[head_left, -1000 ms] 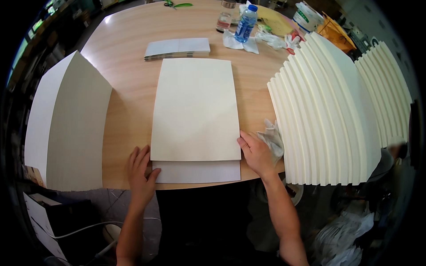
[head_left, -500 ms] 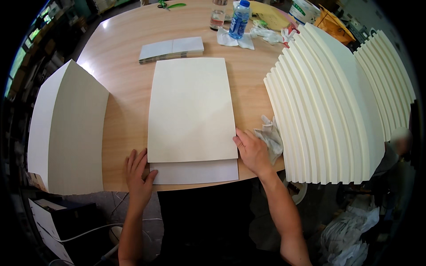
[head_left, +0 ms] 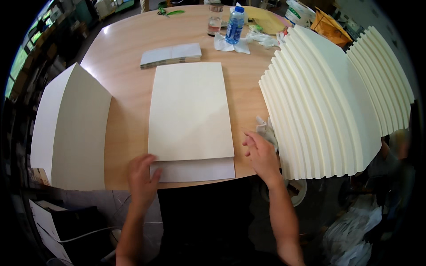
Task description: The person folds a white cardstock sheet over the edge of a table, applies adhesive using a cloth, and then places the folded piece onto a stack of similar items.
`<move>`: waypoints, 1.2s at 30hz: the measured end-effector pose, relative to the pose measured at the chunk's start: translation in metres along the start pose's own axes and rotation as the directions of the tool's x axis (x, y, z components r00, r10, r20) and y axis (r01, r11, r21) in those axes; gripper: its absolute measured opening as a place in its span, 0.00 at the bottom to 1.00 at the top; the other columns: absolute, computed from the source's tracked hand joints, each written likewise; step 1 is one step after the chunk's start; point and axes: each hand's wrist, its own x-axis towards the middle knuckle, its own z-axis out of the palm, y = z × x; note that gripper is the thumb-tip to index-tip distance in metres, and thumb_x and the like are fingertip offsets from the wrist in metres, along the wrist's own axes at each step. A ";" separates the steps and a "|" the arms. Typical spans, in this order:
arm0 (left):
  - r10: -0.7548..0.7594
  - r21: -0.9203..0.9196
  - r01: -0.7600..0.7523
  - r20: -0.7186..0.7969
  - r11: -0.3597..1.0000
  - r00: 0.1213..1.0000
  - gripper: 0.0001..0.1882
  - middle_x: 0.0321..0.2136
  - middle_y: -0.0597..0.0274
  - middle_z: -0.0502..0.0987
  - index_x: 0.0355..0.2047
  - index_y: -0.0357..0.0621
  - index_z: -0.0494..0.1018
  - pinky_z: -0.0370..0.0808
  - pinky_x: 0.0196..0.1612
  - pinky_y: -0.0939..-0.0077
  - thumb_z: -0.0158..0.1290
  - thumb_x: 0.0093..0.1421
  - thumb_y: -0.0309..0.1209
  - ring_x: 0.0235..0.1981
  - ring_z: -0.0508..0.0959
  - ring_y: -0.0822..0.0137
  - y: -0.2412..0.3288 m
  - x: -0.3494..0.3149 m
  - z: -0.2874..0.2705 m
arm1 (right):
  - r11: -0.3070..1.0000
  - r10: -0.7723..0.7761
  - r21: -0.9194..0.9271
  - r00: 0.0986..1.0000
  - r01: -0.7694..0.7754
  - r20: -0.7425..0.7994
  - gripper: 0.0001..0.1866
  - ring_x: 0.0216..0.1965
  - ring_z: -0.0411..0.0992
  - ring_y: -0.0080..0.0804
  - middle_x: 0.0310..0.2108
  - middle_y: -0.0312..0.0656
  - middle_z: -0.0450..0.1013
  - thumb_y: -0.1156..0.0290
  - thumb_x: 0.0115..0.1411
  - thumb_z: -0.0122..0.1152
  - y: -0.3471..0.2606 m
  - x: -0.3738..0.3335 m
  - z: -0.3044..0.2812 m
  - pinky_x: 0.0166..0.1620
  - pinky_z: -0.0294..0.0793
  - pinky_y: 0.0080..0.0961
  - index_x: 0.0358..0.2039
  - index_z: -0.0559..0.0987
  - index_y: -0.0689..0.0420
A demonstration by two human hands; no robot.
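Observation:
A large cream board [head_left: 191, 111] lies flat in front of me, over a paler sheet [head_left: 195, 170] whose near strip sticks out below it. My left hand [head_left: 143, 179] is at the board's near left corner, fingers apart and holding nothing. Its fingertips are close to the board's edge; whether they touch it I cannot tell. My right hand [head_left: 262, 156] hovers off the board's right side, fingers loosely bent and apart, with nothing in them. Beside it lies a crumpled whitish cloth [head_left: 267, 133], partly hidden by the hand and the stack.
Staggered cream boards [head_left: 315, 111] pile up on the right, with a second pile [head_left: 384, 84] behind. A tall cream stack [head_left: 82, 133] stands left. Beyond the board are pale folded sheets [head_left: 172, 54], a blue bottle [head_left: 235, 25], a clear tumbler [head_left: 214, 22] and green scissors [head_left: 170, 12].
My right hand has let go of the board's right edge and moved a little to the right. My left hand has shifted slightly toward the board's corner. The whole view has tilted a little.

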 end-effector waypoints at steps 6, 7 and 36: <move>0.435 -0.098 -0.434 0.397 0.895 0.808 0.17 0.40 0.59 0.78 0.41 0.44 0.80 0.78 0.44 0.61 0.71 0.53 0.32 0.43 0.81 0.55 0.027 0.022 0.029 | 0.928 0.275 0.212 0.948 -0.305 0.162 0.20 0.31 0.82 0.29 0.42 0.49 0.83 0.65 0.78 0.54 0.001 -0.088 0.010 0.35 0.79 0.24 0.61 0.75 0.67; 0.439 -0.119 -0.430 0.402 0.895 0.804 0.16 0.40 0.59 0.77 0.41 0.44 0.80 0.79 0.44 0.61 0.71 0.54 0.32 0.43 0.81 0.55 0.025 0.025 0.033 | 0.892 0.326 0.276 0.932 -0.359 0.158 0.20 0.32 0.82 0.29 0.44 0.48 0.83 0.66 0.77 0.54 0.003 -0.098 0.014 0.35 0.78 0.22 0.62 0.74 0.67; 0.115 -0.225 -0.033 0.364 0.974 0.924 0.10 0.53 0.58 0.78 0.33 0.42 0.79 0.74 0.56 0.59 0.70 0.57 0.30 0.52 0.77 0.52 -0.042 0.076 -0.003 | 0.959 -0.269 -0.053 0.951 0.280 0.150 0.20 0.75 0.57 0.57 0.64 0.46 0.73 0.57 0.53 0.83 0.009 0.006 0.052 0.72 0.61 0.50 0.38 0.86 0.57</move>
